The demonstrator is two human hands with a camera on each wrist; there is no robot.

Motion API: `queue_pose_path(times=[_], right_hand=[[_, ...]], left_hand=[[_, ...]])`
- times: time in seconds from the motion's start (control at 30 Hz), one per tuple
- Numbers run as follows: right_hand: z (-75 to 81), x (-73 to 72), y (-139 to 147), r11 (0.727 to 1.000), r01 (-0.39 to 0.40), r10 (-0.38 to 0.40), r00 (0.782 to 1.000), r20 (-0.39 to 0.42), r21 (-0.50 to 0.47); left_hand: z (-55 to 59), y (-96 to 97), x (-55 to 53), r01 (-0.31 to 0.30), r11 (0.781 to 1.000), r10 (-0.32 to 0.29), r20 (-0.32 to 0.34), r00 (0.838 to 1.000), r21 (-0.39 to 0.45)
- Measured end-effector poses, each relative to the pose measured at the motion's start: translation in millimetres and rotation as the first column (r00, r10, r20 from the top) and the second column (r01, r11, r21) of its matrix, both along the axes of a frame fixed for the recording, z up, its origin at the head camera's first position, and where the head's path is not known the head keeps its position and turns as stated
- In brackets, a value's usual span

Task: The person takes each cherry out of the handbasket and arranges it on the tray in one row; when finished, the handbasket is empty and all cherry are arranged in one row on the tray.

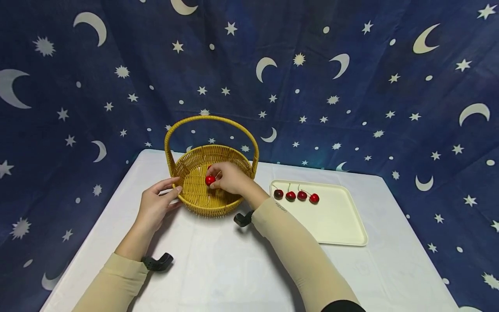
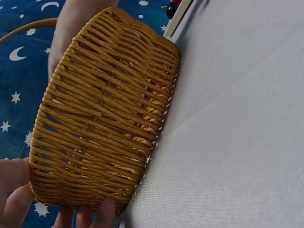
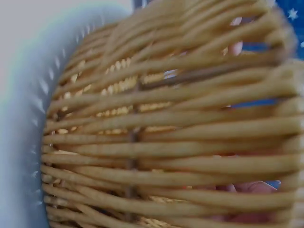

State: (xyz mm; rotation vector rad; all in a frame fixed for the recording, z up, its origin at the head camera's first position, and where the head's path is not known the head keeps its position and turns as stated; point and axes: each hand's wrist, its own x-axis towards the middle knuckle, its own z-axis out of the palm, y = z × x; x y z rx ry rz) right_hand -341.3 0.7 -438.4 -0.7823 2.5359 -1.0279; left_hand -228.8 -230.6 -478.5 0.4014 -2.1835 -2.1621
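Note:
A yellow woven basket [image 1: 212, 211] with a tall arched handle stands on the table. My left hand [image 1: 153, 203] holds its left rim, with the thumb at the rim and the other fingers against the outer wall; in the left wrist view those fingers [image 2: 105, 213] touch the weave. Inside the basket, my right hand [image 1: 230, 178] pinches a red cherry [image 1: 210, 180] above the woven bottom. Just behind that hand a bit of another red cherry [image 1: 209, 167] shows, mostly hidden. The right wrist view is filled by the basket's side [image 3: 166, 142], which covers most of that hand.
To the right of the basket lies a cream rectangular tray [image 1: 339, 221] with several dark red stemmed cherries [image 1: 290, 196] in a row near its far left edge. A white cloth [image 1: 218, 268] covers the table. Behind hangs a blue curtain [image 1: 241, 52] with moons and stars.

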Motion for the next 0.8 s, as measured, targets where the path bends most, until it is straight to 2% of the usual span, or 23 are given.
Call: queue_pose_path(times=[0.2,0.4,0.67,0.8], right_hand=[[15.3,22.7,21,0.996,-0.023,0.018,0.998,-0.055,-0.086],[25.1,45.9,59,0.987,-0.006,-0.004,0.998,-0.058,-0.158],[25.7,69.0,122,0.988,0.02,-0.035,0.995,-0.096,-0.151],[23.6,78.6,158,0.986,0.086,-0.104,0.988,-0.115,-0.145]], left_hand=[[-0.9,-0.6,0.4,-0.005,1.0,0.005,0.0,1.0,0.007],[-1.8,0.7,-1.1,0.005,1.0,-0.005,-0.005,1.0,-0.001],[-1.7,1.5,-0.8,0.006,1.0,-0.006,-0.011,1.0,0.002],[-1.3,1.4,0.2,0.003,1.0,-0.003,-0.005,1.0,0.007]])
